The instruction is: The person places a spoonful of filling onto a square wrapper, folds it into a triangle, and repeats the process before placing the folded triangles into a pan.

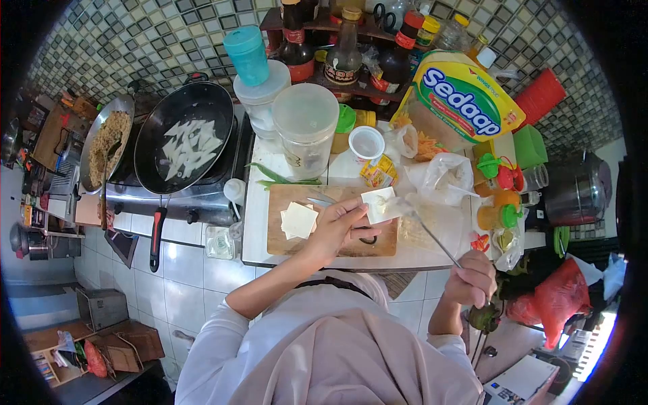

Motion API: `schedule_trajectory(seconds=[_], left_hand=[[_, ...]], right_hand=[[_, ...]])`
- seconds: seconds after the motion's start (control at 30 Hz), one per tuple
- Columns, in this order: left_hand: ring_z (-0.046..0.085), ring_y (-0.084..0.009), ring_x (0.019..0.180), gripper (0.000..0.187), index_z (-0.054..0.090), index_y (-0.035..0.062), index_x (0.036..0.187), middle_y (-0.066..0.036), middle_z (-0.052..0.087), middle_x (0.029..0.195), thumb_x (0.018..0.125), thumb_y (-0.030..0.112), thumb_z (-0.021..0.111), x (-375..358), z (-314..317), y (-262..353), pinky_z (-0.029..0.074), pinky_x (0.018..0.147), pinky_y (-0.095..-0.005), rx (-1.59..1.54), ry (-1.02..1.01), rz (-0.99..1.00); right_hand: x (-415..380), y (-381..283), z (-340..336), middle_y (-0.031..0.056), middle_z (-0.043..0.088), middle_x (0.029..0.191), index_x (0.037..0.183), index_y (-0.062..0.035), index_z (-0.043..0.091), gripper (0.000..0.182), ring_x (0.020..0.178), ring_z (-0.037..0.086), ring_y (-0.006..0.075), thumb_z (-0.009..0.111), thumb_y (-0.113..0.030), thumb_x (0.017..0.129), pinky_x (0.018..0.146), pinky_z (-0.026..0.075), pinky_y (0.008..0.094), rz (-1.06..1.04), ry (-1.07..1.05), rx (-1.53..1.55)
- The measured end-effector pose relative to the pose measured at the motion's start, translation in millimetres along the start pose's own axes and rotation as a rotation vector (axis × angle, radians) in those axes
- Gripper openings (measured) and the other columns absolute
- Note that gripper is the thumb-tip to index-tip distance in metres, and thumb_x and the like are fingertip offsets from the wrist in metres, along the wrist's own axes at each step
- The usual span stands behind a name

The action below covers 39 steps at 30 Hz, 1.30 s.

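Note:
Over the wooden cutting board, my left hand holds a white square wrapper between thumb and fingers. A small pale lump lies on the wrapper. My right hand is closed around the handle of a metal spoon, whose tip is at the wrapper's right edge. A stack of similar square wrappers rests on the board, left of my left hand. Part of a knife blade shows behind that hand. To the right of the board lies a clear plastic bag.
Left, a black pan with white pieces and a pan of brown food are on the stove. Behind the board stand clear jars, green chillies, a white cup and a yellow Sedaap packet.

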<state>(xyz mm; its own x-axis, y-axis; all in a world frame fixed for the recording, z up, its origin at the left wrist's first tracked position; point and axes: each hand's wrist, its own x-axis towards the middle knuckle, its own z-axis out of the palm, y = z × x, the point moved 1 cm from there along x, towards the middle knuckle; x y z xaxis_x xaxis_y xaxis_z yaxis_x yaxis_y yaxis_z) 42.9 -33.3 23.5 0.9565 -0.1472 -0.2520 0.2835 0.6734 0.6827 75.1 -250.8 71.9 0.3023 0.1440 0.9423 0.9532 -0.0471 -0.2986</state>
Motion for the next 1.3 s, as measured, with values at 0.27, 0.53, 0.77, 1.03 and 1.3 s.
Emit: schedule_trajectory(seconds=[0.27,0.53,0.77,1.03,1.3], left_hand=[[0.056,-0.0227,0.093,0.033,0.043,-0.0061,0.113,-0.013,0.053,0.106,0.088,0.016,0.042,2,-9,-9,0.048,0.079,-0.0300,-0.032,0.012,0.017],[0.057,-0.0211,0.090,0.033,0.044,-0.0060,0.112,-0.013,0.054,0.104,0.087,0.016,0.042,3,-17,-13,0.049,0.078,-0.0296,-0.037,0.046,0.009],[0.054,-0.0282,0.098,0.038,0.039,-0.0080,0.115,-0.018,0.051,0.109,0.087,0.018,0.043,3,-16,-6,0.048,0.080,-0.0328,-0.036,0.006,0.022],[0.057,-0.0252,0.092,0.035,0.044,-0.0083,0.110,-0.017,0.054,0.104,0.086,0.017,0.045,-5,-17,1,0.049,0.079,-0.0316,0.025,0.013,-0.053],[0.059,-0.0175,0.082,0.029,0.051,-0.0073,0.104,-0.012,0.057,0.096,0.085,0.014,0.045,-15,-23,9,0.051,0.074,-0.0309,0.161,0.005,-0.076]], right_hand=[[-19,18,-7,0.0023,0.039,0.052,0.066,-0.0058,0.045,0.037,0.041,0.030,0.0079,0.037,-0.033,0.090,0.039,0.030,0.0202,0.717,0.775,0.190],[-53,39,-41,0.0009,0.045,0.059,0.071,-0.0058,0.049,0.033,0.045,0.035,0.0045,0.043,-0.033,0.088,0.039,0.027,0.0164,0.951,0.944,0.163],[-97,56,-47,0.0036,0.052,0.073,0.081,-0.0042,0.054,0.021,0.061,0.047,0.0091,0.052,-0.024,0.084,0.048,0.031,0.0175,1.218,0.335,-0.410],[-45,31,0,0.0087,0.050,0.088,0.092,-0.0017,0.054,0.027,0.084,0.046,0.0242,0.063,-0.001,0.067,0.074,0.037,0.0339,0.556,0.014,-0.830],[-37,14,59,0.0001,0.051,0.084,0.075,-0.0153,0.066,0.026,0.074,0.046,0.0181,0.071,-0.005,0.052,0.063,0.037,0.0307,0.279,-0.511,-0.250]])
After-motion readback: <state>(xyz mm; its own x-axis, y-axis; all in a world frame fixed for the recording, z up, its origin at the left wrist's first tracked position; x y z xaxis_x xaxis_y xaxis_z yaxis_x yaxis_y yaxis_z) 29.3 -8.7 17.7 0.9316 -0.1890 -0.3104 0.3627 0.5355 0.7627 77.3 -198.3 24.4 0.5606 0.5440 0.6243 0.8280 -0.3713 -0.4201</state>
